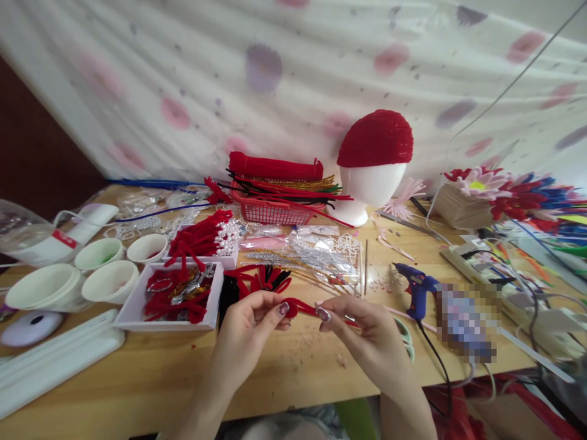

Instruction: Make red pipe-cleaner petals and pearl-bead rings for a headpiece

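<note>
My left hand [250, 330] and my right hand [367, 336] both pinch a short red pipe cleaner [300, 307] between thumb and fingers, just above the wooden table [293, 373]. The piece runs across from one hand to the other. Right behind my hands lies a red and black pipe-cleaner shape [259, 280]. A white tray [132, 311] of red pieces and shiny trim sits to the left of my left hand.
Several white bowls [110, 281] stand at the left. A red basket [275, 211] of pipe cleaners and a foam head with a red cap [373, 159] stand at the back. A blue glue gun [417, 290] lies to the right, with pipe-cleaner flowers [509, 192] beyond.
</note>
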{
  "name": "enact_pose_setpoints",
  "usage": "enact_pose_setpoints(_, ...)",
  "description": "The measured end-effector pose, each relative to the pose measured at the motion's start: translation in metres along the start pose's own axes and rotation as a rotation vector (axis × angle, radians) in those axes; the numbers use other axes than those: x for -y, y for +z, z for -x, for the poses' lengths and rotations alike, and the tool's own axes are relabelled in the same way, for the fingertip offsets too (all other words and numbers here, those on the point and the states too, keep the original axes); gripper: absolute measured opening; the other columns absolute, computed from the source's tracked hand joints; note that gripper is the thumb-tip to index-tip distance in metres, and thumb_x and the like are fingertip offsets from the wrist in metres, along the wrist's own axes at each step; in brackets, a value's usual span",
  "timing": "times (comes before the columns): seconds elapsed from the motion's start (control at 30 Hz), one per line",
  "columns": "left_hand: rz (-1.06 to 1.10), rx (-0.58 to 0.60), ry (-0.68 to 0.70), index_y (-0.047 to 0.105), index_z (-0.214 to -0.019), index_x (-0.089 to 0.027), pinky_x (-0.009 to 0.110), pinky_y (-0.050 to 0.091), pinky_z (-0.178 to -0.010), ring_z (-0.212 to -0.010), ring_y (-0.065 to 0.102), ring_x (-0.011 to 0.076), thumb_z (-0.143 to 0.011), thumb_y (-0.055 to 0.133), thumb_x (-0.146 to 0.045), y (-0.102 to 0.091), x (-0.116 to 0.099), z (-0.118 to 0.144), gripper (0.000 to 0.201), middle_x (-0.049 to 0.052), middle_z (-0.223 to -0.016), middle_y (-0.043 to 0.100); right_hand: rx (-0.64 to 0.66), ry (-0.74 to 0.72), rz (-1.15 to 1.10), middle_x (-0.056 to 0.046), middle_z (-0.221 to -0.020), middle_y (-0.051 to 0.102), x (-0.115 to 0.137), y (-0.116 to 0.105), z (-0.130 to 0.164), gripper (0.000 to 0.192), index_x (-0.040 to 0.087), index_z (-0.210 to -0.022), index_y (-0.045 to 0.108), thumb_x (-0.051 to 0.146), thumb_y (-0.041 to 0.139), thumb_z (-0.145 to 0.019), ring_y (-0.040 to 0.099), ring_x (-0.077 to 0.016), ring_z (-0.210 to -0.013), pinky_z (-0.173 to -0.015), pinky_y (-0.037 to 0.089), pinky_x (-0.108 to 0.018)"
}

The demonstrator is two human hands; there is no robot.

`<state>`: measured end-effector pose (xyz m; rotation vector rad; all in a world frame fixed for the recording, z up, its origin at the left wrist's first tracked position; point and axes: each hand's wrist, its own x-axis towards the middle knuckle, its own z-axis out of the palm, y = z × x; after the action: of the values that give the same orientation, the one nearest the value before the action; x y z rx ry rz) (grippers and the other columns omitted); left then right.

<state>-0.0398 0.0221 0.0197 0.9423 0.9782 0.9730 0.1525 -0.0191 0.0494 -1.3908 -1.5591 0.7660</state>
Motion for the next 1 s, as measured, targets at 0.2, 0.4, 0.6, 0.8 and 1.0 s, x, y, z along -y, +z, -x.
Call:
enact_pose_setpoints(0.2, 0.052, -0.033, 0.046, 0.075, -0.084, -0.016, 0.022, 0.06, -0.065, -0.066, 0.071, 0.0139, -0.076, 0.081, -0.037, -0.002, 0.006, -0.001, 0.023, 0.002, -0.073, 0.076, 0.098, 0.192, -0.294, -0.004, -0.07, 0.078, -0.012, 0.009, 0.005, 0.017, 0.022, -0.089, 0.078, 0.038, 0.076, -0.084, 0.072, -0.0171, -0.064, -0.063, 0.055, -0.025)
enact_pose_setpoints(0.4, 0.052, -0.057, 0.075, 0.075, -0.083, -0.015, 0.021, 0.059, -0.064, -0.064, 0.071, 0.014, -0.075, 0.082, -0.034, 0.002, 0.004, -0.001, 0.022, 0.003, -0.072, 0.077, 0.117, 0.239, -0.411, -0.003, -0.075, 0.074, -0.021, 0.024, 0.004, 0.019, 0.02, -0.08, 0.074, 0.039, 0.078, -0.082, 0.067, -0.0153, -0.07, -0.066, 0.051, -0.024)
enact_pose_setpoints(0.6, 0.017, -0.071, 0.099, 0.076, -0.083, -0.015, 0.021, 0.058, -0.061, -0.065, 0.071, 0.0148, -0.076, 0.08, -0.034, 0.002, 0.005, -0.002, 0.021, 0.005, -0.075, 0.078, 0.095, 0.222, -0.476, 0.001, -0.069, 0.066, -0.025, 0.032, 0.004, 0.014, 0.02, -0.077, 0.075, 0.032, 0.082, -0.078, 0.055, -0.0108, -0.064, -0.061, 0.044, -0.021)
enact_pose_setpoints(0.8, -0.047, -0.095, 0.089, 0.076, -0.084, -0.015, 0.02, 0.056, -0.058, -0.07, 0.072, 0.0168, -0.075, 0.08, -0.033, 0.003, 0.008, 0.0, 0.02, 0.006, -0.077, 0.079, 0.094, 0.356, -0.626, 0.002, -0.068, 0.073, -0.023, 0.039, -0.001, 0.027, 0.022, -0.08, 0.076, 0.025, 0.095, -0.06, 0.062, -0.0093, -0.063, -0.062, 0.048, -0.018)
enact_pose_setpoints(1.0, -0.111, -0.126, 0.11, 0.076, -0.08, -0.015, 0.023, 0.059, -0.06, -0.066, 0.073, 0.0185, -0.072, 0.079, -0.031, 0.005, 0.002, 0.001, 0.019, 0.006, -0.074, 0.079, 0.069, 0.458, -0.757, -0.001, -0.065, 0.077, -0.022, 0.041, -0.004, 0.032, 0.019, -0.075, 0.076, 0.031, 0.097, -0.054, 0.067, -0.0106, -0.057, -0.058, 0.052, -0.019)
